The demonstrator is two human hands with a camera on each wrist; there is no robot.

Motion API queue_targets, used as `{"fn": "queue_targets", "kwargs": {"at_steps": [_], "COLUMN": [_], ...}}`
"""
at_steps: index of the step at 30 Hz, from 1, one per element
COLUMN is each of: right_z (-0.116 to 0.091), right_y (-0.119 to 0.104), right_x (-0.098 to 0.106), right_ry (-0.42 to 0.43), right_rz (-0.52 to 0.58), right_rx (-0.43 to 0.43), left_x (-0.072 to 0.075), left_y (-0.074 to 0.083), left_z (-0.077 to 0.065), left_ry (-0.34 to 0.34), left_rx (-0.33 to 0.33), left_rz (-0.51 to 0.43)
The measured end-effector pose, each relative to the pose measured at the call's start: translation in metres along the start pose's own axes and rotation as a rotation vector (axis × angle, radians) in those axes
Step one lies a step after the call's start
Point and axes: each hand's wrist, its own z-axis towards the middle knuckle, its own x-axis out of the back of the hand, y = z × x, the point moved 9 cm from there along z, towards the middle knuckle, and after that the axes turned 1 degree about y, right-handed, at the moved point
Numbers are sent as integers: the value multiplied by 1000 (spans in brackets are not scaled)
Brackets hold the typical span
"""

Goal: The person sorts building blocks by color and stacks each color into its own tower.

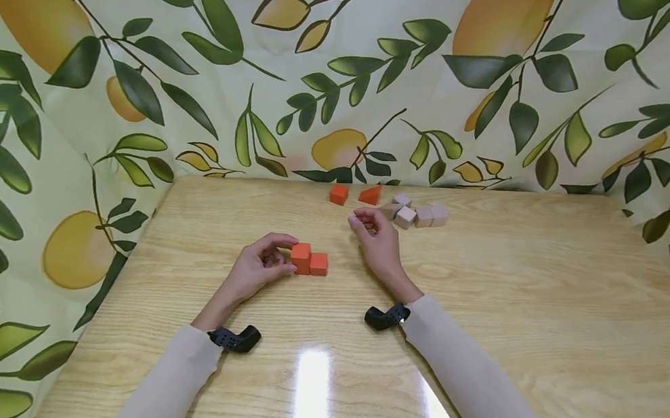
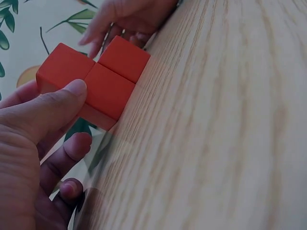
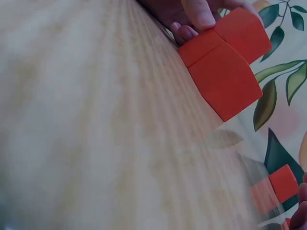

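Three red cubes form an L on the wooden table: an upper cube (image 1: pixel 301 253) sits on a lower cube (image 2: pixel 109 91), and a side cube (image 1: pixel 319 264) stands against the lower one. My left hand (image 1: pixel 258 265) pinches the stacked pair at its left side, thumb (image 2: pixel 72 91) on the upper cube's front face. Bent and relaxed, the fingers of my right hand (image 1: pixel 380 245) hang to the right of the stack, with nothing visible in them. Just beyond its fingertips lie a red wedge (image 1: pixel 370 196) and several pale blocks (image 1: pixel 405 216).
Another red cube (image 1: pixel 338 194) lies near the table's back edge. A fabric backdrop (image 1: pixel 324 101) printed with fruit and leaves rises behind and along the sides of the wooden table (image 1: pixel 542 310). Both wrists wear black bands (image 1: pixel 235 339).
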Motion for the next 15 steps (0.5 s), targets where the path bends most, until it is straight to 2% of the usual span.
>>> {"fn": "queue_targets", "kwargs": {"at_steps": [5,10,15], "right_z": [11,21,28], "right_y": [6,10,16], "right_x": [-4,-14,-20], "right_ry": [13,-28,-50], "right_rz": [-17,1,-34], "right_rx": [-3,-33,-69], "left_x": [-3,-1,0], "left_y": [0,-1,0], "left_z": [0,-1,-1], "left_ry": [-10,-4,-9], "left_rx": [-1,5,5], "left_rz": [-3,1,5]}}
